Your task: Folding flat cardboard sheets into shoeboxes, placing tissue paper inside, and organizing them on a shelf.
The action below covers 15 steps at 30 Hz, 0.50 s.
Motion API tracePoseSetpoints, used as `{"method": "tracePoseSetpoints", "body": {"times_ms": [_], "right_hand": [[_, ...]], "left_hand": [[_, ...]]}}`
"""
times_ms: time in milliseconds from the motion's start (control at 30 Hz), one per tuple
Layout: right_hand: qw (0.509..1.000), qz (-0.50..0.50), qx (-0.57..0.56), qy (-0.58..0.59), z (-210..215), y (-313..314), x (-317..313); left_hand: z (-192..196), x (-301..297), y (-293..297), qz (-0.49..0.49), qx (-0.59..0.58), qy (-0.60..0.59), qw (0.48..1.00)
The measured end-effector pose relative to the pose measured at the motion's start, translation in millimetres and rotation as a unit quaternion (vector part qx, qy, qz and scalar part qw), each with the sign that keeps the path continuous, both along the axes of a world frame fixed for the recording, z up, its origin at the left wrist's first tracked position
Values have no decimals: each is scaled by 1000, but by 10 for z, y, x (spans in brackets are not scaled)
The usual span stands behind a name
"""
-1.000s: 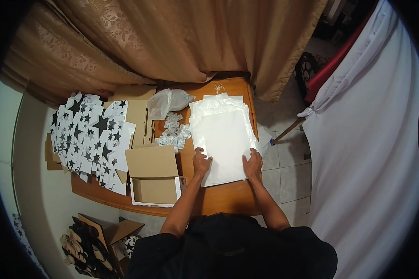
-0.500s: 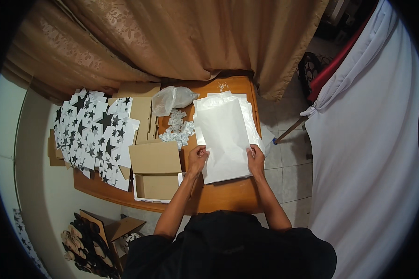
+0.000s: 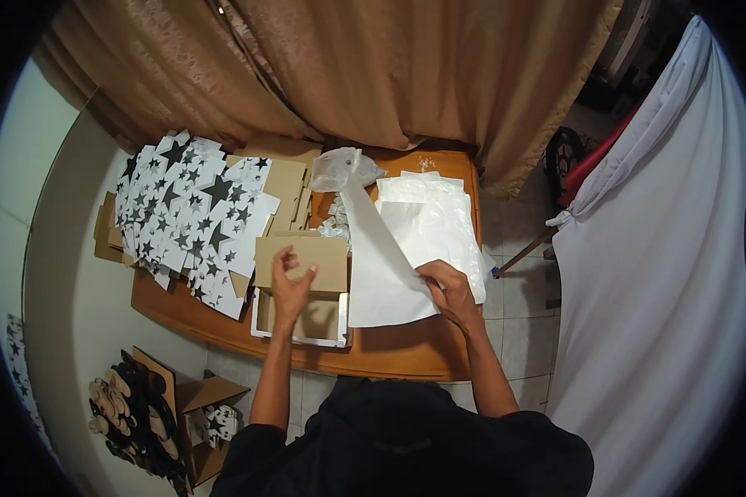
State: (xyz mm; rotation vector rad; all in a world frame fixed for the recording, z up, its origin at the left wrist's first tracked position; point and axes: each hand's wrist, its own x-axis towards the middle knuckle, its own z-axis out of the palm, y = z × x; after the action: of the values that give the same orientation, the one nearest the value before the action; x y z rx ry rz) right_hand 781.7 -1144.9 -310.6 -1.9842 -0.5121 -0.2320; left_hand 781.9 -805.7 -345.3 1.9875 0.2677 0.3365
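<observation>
My right hand [image 3: 449, 291] pinches the right edge of a white paper sheet [image 3: 385, 290], which bends up and sags toward the left. Behind it lies a stack of white sheets [image 3: 439, 211] on the wooden table. Over an open cardboard box [image 3: 302, 265], my left hand [image 3: 292, 286] hovers with fingers apart and nothing in them. The box's brown lid panel stands raised at the back, and its white-rimmed tray faces me. Part of a heap of small white packets [image 3: 335, 219] is hidden by the sheet.
On the left spreads a pile of white, star-printed flattened cardboard [image 3: 195, 219]. A clear plastic bag [image 3: 336, 170] sits at the table's back. Shoes [image 3: 133, 422] and an opened carton [image 3: 211, 398] are below left. A brown curtain [image 3: 373, 66] hangs behind; a white cloth [image 3: 638, 273] hangs right.
My left hand has let go of the sheet and moved left over the box. My right hand still holds the sheet, now lifted, bent and shifted left off the stack.
</observation>
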Motion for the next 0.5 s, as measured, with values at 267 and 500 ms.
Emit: {"method": "tracePoseSetpoints", "body": {"times_ms": [267,500], "right_hand": [[981,187,-45,9,506,808,-269],[967,235,-57,81,657,1721,-440]], "left_hand": [[437,124,1150,-142,-7,11,990],[106,30,2044,-303,-73,113,944]]}}
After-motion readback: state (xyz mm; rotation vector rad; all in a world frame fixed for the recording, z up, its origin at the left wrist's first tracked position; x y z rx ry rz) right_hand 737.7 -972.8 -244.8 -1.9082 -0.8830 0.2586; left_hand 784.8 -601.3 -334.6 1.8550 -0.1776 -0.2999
